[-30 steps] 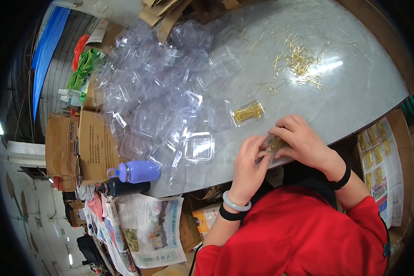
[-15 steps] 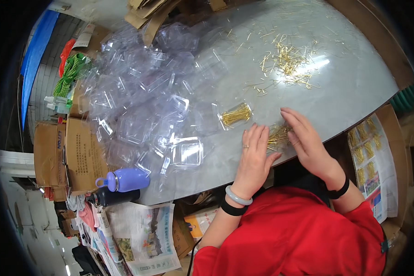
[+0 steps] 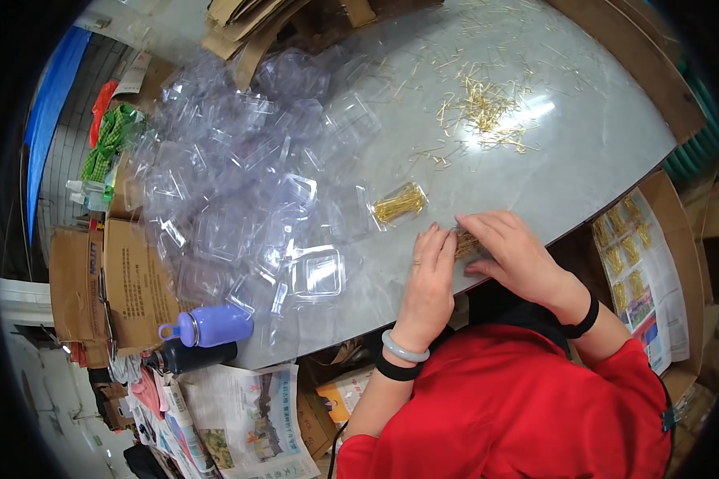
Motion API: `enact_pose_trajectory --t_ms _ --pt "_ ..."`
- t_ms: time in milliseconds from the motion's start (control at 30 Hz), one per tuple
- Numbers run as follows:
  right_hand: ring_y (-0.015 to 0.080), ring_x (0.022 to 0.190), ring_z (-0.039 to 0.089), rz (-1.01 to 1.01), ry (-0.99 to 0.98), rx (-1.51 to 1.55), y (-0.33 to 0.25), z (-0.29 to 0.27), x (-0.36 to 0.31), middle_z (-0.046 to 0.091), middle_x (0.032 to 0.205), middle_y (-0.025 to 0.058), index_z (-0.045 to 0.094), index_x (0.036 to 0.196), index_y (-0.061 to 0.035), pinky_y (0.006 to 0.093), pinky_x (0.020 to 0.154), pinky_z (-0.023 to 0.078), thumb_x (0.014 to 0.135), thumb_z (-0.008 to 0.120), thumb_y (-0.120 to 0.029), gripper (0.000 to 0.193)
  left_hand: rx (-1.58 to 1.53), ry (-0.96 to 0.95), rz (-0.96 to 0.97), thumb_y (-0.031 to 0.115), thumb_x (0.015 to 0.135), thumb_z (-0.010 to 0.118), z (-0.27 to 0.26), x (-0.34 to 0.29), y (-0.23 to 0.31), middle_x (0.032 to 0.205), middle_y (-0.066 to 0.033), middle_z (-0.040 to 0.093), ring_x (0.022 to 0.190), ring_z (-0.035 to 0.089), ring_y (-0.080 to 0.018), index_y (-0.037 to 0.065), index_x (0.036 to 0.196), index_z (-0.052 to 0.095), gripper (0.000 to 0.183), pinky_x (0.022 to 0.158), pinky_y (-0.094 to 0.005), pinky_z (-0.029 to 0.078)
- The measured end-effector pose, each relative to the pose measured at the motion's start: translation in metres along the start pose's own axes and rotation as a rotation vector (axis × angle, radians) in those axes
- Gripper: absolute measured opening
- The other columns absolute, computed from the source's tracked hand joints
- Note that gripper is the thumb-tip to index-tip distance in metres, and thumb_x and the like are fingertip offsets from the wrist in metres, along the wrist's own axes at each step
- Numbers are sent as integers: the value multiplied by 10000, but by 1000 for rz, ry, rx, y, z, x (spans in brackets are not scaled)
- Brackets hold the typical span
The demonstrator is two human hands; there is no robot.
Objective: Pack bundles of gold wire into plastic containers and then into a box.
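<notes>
At the table's near edge, a small bundle of gold wire hooks [image 3: 465, 243] lies between my two hands, partly hidden by the fingers. My left hand [image 3: 430, 279] rests along its left side, fingers stretched out flat and close together. Over the right side bends my right hand [image 3: 513, 254], its fingers and thumb curled round the wires. Just beyond my left hand, a clear plastic tray [image 3: 375, 219] holds a neat bunch of gold hooks [image 3: 399, 204]. A loose heap of similar hooks [image 3: 483, 108] is scattered farther back on the grey table [image 3: 567, 172].
Clear plastic trays [image 3: 240, 168] pile up across the table's left side. A purple bottle [image 3: 220, 326] and a black bottle [image 3: 192, 356] lie at the near left corner. To the right, an open cardboard box [image 3: 679, 271] holds packed hook sets [image 3: 627, 247] over newspaper.
My right hand has come in to the left and curled over the bundle, covering more of it. My left hand stays beside the bundle. The whole view has shifted slightly.
</notes>
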State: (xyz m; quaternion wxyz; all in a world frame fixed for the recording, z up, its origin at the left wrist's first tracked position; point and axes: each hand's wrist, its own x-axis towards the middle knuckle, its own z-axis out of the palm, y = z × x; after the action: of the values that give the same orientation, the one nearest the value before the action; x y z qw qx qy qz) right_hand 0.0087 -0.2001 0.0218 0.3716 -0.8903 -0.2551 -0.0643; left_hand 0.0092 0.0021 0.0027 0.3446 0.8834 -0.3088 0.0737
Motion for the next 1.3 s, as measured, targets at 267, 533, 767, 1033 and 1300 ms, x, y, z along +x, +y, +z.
enact_pose_trajectory --t_ms 267,533,767,1033,1300 --pt "373 1233 518 -108 70 -87 -7 15 -1 526 1357 196 481 1397 -19 442 1051 435 716 799 -64 752 67 -10 13 -30 916 566 2 -1 5 1419 -258 439 1368 398 -459 -84 1401 433 506 1147 -503 351" --pt "344 1263 490 -101 -119 -121 -1 -23 15 587 1292 126 505 1391 -54 414 1032 417 689 852 -174 793 -38 -6 6 -52 903 540 -2 -3 -2 1408 -276 440 1364 400 -463 -83 1366 445 473 1146 -503 352" --pt "347 1102 555 -45 61 36 1 7 10 607 1164 132 576 1281 -44 424 906 481 743 799 -105 586 12 -13 -24 -36 892 545 -1 -3 5 1402 -276 442 1354 406 -463 -83 1387 423 511 1157 -505 334" --pt "449 1389 381 16 183 226 -22 36 2 396 1476 288 382 1420 78 483 1157 341 859 592 40 601 -25 53 -64 -83 906 520 7 -7 -1 1418 -295 436 1324 434 -466 -69 1494 291 631 1090 -471 404" --pt "364 1314 499 -266 27 -222 -7 24 7 561 1348 201 580 1260 51 447 1106 417 861 566 -64 415 -162 143 -92 -92 933 529 7 -7 0 1529 -277 296 1313 481 -421 -17 1569 147 746 1071 -452 433"
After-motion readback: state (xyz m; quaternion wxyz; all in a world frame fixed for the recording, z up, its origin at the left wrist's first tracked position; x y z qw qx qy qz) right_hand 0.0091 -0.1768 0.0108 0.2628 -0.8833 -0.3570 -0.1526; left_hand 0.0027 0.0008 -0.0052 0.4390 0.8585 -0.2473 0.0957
